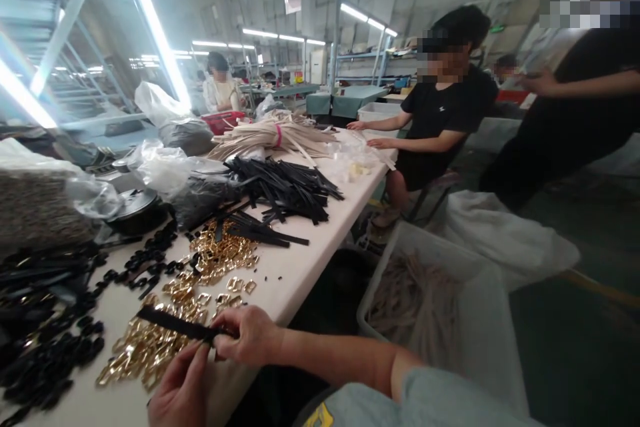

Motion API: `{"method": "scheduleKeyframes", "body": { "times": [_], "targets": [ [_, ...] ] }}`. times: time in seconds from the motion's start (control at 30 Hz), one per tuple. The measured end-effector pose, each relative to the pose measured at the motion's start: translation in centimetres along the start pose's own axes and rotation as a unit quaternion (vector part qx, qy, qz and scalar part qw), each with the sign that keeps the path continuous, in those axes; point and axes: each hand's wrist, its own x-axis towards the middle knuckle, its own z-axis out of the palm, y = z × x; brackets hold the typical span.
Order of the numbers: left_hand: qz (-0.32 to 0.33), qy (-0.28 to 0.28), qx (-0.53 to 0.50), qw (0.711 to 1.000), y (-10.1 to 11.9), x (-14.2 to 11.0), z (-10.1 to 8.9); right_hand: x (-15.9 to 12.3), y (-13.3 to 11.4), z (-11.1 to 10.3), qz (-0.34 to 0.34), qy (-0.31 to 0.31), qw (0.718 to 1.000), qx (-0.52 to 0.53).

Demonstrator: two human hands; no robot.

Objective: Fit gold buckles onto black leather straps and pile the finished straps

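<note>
A flat black strap [170, 322] is pinched between my two hands above the near edge of the table. My left hand [181, 383] grips it from below, thumb and fingers together near its right part. My right hand [250, 335] closes around the strap's right end, and the fingers hide that end. Beneath and behind the strap lies a spread of gold metal buckles [145, 347]. Farther back, a second heap of small gold buckles [220, 255] touches a pile of black straps [285, 187].
Black buckle-like pieces [47, 360] lie in a heap at the left. A bundle of beige strips [270, 137] rests farther along the table [320, 250]. At the right stands a plastic bin [487, 307] of beige strips. A seated person [447, 103] works across the table's far end.
</note>
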Motion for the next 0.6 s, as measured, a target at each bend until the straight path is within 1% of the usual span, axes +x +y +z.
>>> {"method": "scheduleKeyframes", "body": {
  "times": [0.07,0.13,0.17,0.23,0.4,0.47,0.6],
  "targets": [
    [0.003,0.001,-0.030,1.000,0.5,-0.5,0.2,-0.1,-0.7,-0.1,0.009,0.004,1.000,-0.007],
    [0.019,-0.013,-0.075,0.997,0.9,-0.7,0.5,-0.2,-1.2,-0.1,-0.009,0.001,1.000,0.008],
    [0.022,-0.007,-0.109,0.994,1.0,-0.8,0.7,-0.2,-1.4,-0.1,-0.016,-0.001,1.000,0.012],
    [0.030,-0.016,-0.167,0.985,1.0,-0.6,1.0,-0.2,-1.4,-0.2,-0.031,0.005,0.999,0.015],
    [0.052,-0.015,-0.232,0.971,0.6,-0.1,1.4,-0.2,-1.2,-0.3,-0.040,-0.030,0.998,0.044],
    [0.049,-0.022,-0.265,0.963,0.4,0.1,1.4,-0.1,-1.2,-0.4,-0.039,-0.047,0.996,0.068],
    [0.013,-0.048,-0.312,0.949,0.2,0.5,1.4,0.0,-1.1,-0.6,-0.024,-0.068,0.990,0.119]
  ]
}}
